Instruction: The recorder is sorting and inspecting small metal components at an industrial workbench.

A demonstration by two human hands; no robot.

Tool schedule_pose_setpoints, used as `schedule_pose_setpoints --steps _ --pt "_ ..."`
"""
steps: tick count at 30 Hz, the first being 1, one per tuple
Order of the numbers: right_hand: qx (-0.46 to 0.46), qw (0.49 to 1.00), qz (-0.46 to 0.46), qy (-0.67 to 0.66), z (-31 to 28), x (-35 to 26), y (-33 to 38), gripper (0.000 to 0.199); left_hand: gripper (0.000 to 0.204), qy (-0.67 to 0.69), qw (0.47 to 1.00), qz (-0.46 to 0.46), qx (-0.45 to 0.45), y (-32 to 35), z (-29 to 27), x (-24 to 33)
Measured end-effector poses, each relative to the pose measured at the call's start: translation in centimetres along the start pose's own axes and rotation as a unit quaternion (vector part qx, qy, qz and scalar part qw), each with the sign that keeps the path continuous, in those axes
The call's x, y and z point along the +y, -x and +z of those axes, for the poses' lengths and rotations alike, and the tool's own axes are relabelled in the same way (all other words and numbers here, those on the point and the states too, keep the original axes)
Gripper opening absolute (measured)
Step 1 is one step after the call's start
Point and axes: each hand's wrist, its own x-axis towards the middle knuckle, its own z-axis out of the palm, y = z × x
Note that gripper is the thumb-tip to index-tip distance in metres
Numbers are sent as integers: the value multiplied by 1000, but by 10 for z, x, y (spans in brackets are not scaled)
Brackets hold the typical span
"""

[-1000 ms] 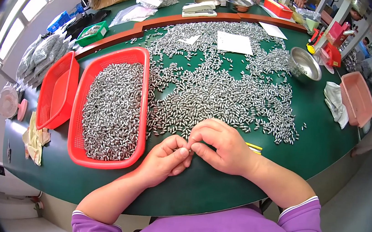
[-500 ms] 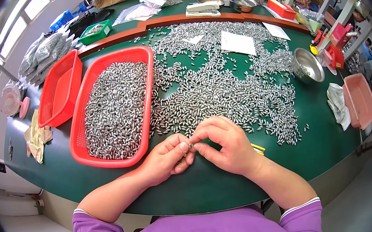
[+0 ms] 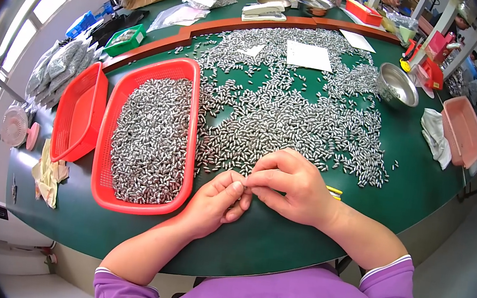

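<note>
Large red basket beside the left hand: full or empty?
The large red basket is filled, not brimming: small silvery pieces hide its floor, and bare wall shows above them.

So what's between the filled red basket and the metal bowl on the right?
Loose silvery pieces, spread over the green tabletop, which shows through in gaps; head view.

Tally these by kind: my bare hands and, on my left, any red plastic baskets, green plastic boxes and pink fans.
Bare hands, left hand and right hand: 2
Red plastic baskets, large filled basket and narrower basket: 2
Small green plastic box: 1
Pink fan: 1
Total: 6
</note>
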Motion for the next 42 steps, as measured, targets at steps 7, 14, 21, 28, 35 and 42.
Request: schedule_pose_setpoints --steps 7,14,21,28,35,42 --pt "14 1000 -9 1 -1 1 -1 15 20 19 1000 1 -3 -2 0 2" --pt "6 999 35 -2 1 1 0 14 16 20 1000 7 0 -2 -4 -3" --pt "-25 998 58 -21 -1 -3 2 12 16 -2 1000 5 0 0 -1 -2" --pt "-32 997 64 -32 -1 2 1 11 26 29 1000 6 -5 0 -2 1" --pt "-37 997 61 -32 1 3 2 11 25 35 999 1 -6 0 -2 1" --pt "-47 998 37 -22 1 0 2 11 14 18 1000 -16 -6 2 0 0"
